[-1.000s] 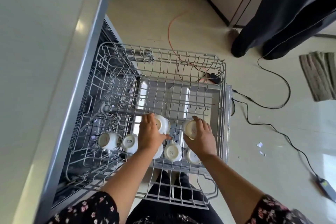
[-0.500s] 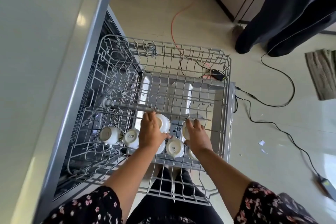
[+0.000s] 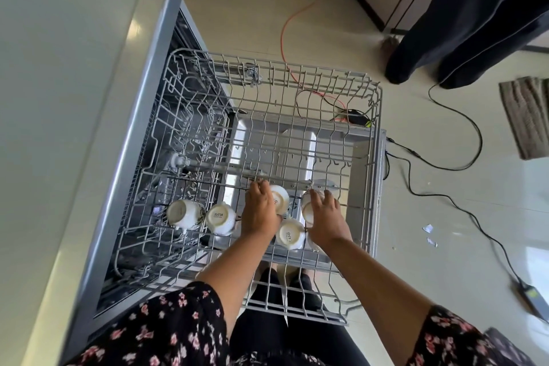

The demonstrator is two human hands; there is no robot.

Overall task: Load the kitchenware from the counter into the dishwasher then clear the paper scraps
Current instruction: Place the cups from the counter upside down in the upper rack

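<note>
Your left hand [image 3: 260, 211] is down in the middle of the frame, fingers curled over a small white ceramic cup [image 3: 280, 198] and gripping it from above. The cup lies tilted on the wires, its base turned toward you. Just to the right, your right hand [image 3: 325, 217] wraps a second white cup [image 3: 308, 209] the same way, with the fingertips up against a cross bar. Between your wrists sits a third white cup [image 3: 289, 235], upside down, with printed lettering on its base. Left of your left hand two more white cups share that row: a lettered cup [image 3: 219, 218], base up, and a leaning cup [image 3: 184, 212] at the far left.

All five sit in the grey wire dishwasher rack [image 3: 377, 116], pulled out across the centre of the frame over the open steel dishwasher door [image 3: 367, 145]. A pale counter [image 3: 59, 98] fills the left side.

On the cream floor at the right, well apart from the rack, lie two white paper scraps [image 3: 427, 228]. A black cable [image 3: 472, 128] loops past them, an orange cable [image 3: 285, 27] runs toward the top, and a striped rug [image 3: 528, 116] touches the right edge.
</note>
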